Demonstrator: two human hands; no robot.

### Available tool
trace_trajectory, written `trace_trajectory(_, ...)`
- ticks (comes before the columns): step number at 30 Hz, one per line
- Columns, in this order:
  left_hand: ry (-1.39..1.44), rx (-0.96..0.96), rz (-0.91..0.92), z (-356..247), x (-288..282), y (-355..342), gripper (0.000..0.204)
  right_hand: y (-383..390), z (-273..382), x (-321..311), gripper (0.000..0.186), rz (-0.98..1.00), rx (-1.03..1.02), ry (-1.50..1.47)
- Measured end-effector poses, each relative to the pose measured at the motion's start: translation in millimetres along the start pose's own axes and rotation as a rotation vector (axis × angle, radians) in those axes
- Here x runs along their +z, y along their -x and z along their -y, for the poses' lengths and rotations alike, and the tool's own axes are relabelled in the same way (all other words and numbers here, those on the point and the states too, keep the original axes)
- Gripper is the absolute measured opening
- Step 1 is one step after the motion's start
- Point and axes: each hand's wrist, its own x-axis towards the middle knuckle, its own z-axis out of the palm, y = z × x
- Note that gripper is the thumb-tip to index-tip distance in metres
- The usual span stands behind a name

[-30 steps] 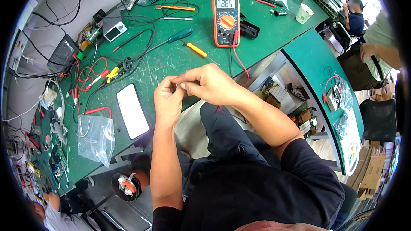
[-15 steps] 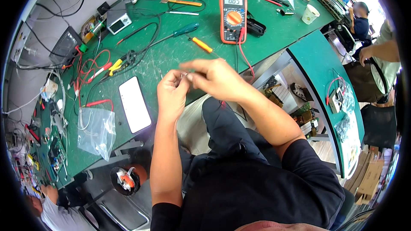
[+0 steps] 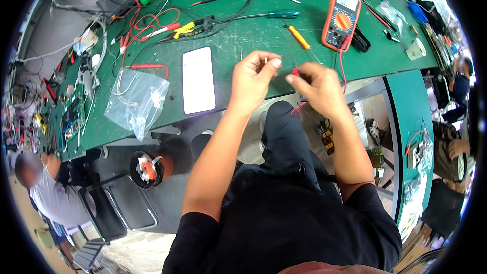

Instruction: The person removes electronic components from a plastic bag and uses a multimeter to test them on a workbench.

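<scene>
My left hand (image 3: pixel 248 83) is above the front edge of the green bench (image 3: pixel 238 35), thumb and fingers pinching a small thin metallic piece (image 3: pixel 266 61) too small to name. Just right of it, my right hand (image 3: pixel 320 89) is closed on a red test probe (image 3: pixel 296 72). A red lead (image 3: pixel 298 111) loops below that hand. Beyond my right hand, an orange multimeter (image 3: pixel 342 18) lies on the bench with leads plugged into its lower end. A screwdriver with a yellow handle (image 3: pixel 299 37) lies between the meter and my hands.
Left of my hands lie a white-screened phone (image 3: pixel 198 81) and a clear plastic bag (image 3: pixel 137 101). Farther back are a green-handled screwdriver (image 3: pixel 283 14), yellow-handled pliers (image 3: pixel 183 30) and tangled leads. A bin (image 3: pixel 147 169) stands below. Other people sit or stand at both sides.
The head view has shifted, so the bench appears moved. My hands, close together before, are now apart, and the red probe shows in my right fingers.
</scene>
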Motion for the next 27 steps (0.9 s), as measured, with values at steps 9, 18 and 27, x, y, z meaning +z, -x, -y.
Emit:
trace_trajectory(9, -0.547, 0.257, -0.053, -10, -4, 6, 0.023, -15, 23, -22, 0.024, -0.208, 0.022, -0.371)
trace_trajectory(18, -0.927, 0.438, -0.068, -31, -3, 39, 0.034, -41, 58, -64, 0.04, -0.233, -0.19, -0.32)
trace_trajectory(27, -0.99, 0.605, -0.229, -138, -42, 109, 0.027, -87, 137, -87, 0.032, -0.131, -0.132, -0.275)
